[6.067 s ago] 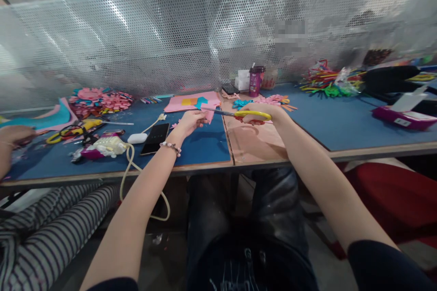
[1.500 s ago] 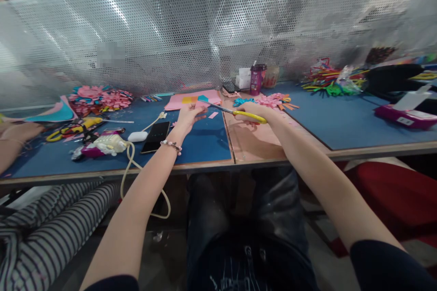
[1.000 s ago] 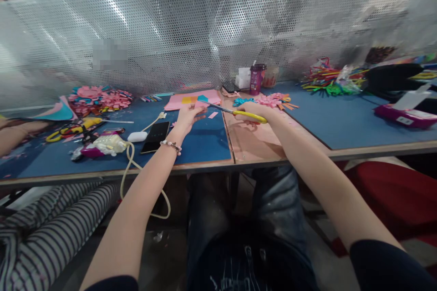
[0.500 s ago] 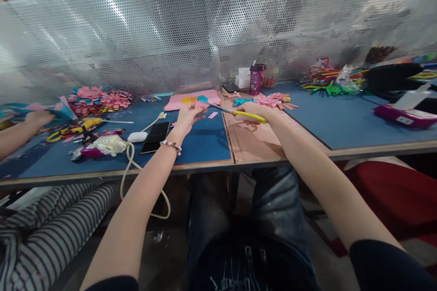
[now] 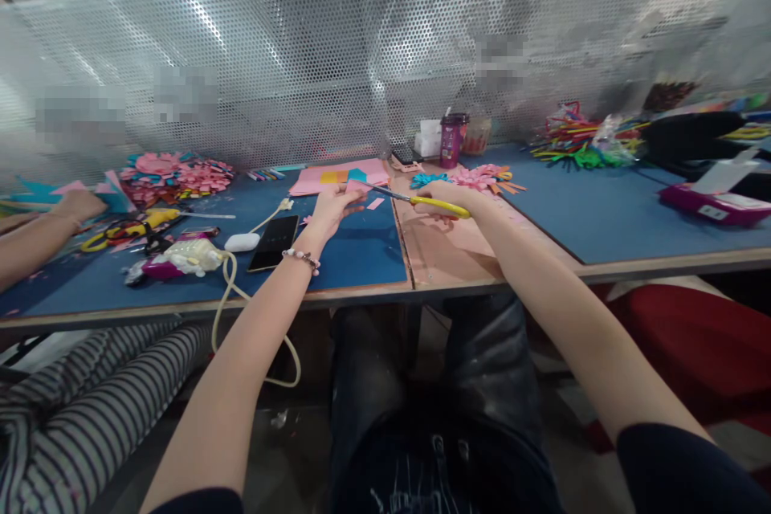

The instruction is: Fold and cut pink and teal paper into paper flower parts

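Between the fingers of my left hand (image 5: 330,213) is a small piece of pink paper (image 5: 356,186). My right hand (image 5: 444,197) is wrapped round the yellow handles of a pair of scissors (image 5: 442,206), whose blades point left and reach the paper's edge. Behind my left hand lie larger pink sheets (image 5: 310,181), with orange and blue paper on top. A cut-off pink strip (image 5: 376,203) rests on the blue mat just right of my left hand. Past my right hand are pink paper pieces (image 5: 475,177) and blue ones (image 5: 429,180).
Left of my arm lie a phone (image 5: 274,242), a white case (image 5: 242,242) and a cabled power strip (image 5: 186,257). A co-worker's hand (image 5: 81,206) holds paper at far left, near a heaped pink pile (image 5: 174,175). A purple cup (image 5: 451,140) stands by the perforated metal screen (image 5: 289,72).
My hands, the scissors and the pink paper look nearly still. At far left, the co-worker's hand has shifted a little to the right with its paper.
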A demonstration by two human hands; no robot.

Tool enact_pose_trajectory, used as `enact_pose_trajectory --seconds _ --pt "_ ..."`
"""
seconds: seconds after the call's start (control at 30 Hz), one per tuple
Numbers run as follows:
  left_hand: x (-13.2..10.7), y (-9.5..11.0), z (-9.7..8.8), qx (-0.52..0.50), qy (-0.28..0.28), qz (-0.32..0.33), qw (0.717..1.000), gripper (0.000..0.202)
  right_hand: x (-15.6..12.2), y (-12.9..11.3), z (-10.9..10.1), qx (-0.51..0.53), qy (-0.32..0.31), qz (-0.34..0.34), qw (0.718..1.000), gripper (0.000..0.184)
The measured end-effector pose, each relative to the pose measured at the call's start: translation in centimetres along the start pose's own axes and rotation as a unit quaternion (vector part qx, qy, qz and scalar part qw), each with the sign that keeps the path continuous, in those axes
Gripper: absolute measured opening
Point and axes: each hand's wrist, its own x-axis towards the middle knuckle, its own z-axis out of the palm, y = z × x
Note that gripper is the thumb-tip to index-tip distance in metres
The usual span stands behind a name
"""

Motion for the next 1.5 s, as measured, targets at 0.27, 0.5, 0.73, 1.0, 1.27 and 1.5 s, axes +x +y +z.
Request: enact_pose_trajectory --seconds 0.27,0.5,0.73,1.0,1.27,1.5 --pt "-0.2 0.1 0.1 0.0 -0.014 -0.007 1.0 0.02 0.2 0.4 0.0 -0.006 -0.004 -0.024 1.0 0.022" --pt "-0.2 0.0 0.0 0.01 -0.026 -0.009 1.0 0.018 -0.4 -0.3 -0.2 -0.018 -0.005 -0.023 1.0 0.021" --pt "0.1 -0.3 -0.3 0.025 -0.049 0.003 0.998 0.016 -0.2 0.1 0.1 0.009 -0.004 -0.027 1.0 0.02" --pt "-0.1 -0.1 -0.2 0.025 -0.047 -0.003 0.999 0.016 -0.6 0.0 0.0 0.026 -0.002 -0.031 0.999 0.019" --pt "-0.4 0.1 0.0 0.031 -0.046 0.0 0.998 0.015 -0.7 -0.2 0.1 0.032 0.003 -0.025 0.999 0.019" --pt "-0.1 -0.2 -0.3 0.027 -0.054 0.002 0.998 0.017 -1.1 -0.4 0.1 0.02 0.003 -0.032 0.999 0.02"
